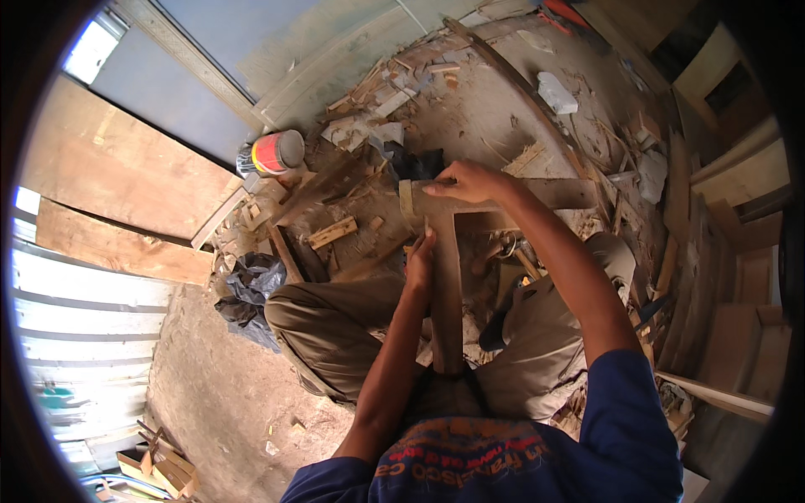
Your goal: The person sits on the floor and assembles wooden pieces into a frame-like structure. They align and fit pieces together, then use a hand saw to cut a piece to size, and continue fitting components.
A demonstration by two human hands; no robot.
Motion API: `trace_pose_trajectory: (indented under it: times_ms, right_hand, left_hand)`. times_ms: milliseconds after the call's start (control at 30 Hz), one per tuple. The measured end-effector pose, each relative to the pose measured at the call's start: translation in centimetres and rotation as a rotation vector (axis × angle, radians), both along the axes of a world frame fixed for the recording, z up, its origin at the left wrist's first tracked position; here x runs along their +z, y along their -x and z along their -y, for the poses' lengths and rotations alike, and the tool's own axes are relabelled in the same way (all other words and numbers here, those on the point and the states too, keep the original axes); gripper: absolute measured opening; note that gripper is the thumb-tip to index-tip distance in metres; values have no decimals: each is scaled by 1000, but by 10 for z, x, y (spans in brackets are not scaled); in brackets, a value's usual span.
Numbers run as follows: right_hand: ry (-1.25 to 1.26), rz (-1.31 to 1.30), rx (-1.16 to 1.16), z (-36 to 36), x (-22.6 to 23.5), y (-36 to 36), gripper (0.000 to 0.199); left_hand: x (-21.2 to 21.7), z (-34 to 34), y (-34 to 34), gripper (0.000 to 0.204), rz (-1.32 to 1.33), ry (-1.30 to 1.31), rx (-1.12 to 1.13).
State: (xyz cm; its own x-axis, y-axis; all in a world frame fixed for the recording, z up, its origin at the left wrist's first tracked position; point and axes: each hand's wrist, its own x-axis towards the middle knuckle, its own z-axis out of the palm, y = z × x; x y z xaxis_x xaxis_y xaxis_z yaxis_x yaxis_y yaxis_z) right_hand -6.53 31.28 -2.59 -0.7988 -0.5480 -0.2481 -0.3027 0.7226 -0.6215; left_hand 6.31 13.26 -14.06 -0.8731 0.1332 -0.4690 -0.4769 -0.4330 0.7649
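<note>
Brown wooden frame (446,272) spans twelve to five o'clock in the head view. Near one o'clock, the right hand (471,183) clasps its crosspiece (558,194) with bent fingers; at centre, the left hand (420,260) touches the upright (447,323), its grip too hidden to tell.

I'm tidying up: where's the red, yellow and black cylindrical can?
The can is upper left in the head view, just right of the upper tan plywood sheet.

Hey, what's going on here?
A person is working with both hands on joined wood. The left hand is against the long piece; the right hand is at the crosspiece, near a small strip. Wood scraps litter the floor around.
</note>
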Motion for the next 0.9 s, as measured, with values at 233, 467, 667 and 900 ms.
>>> trace_pose_trajectory:
  times_ms: [233, 467, 667, 900]
  right_hand:
    - [-68, -78, -18, 4, 4, -4, 74]
    - [-101, -119, -41, 8, 10, -8, 75]
    - [-147, -55, -29, 10, 17, -5, 75]
    - [769, -634, -727, -31, 34, -47, 46]
  left_hand:
    - [-1, 2, -1, 47, -7, -23, 13]
    - [3, 6, 3, 47, 35, -35, -31]
    - [1, 5, 5, 49, -19, -10, -24]
    - [-9, 7, 3, 51, 11, 1, -2]
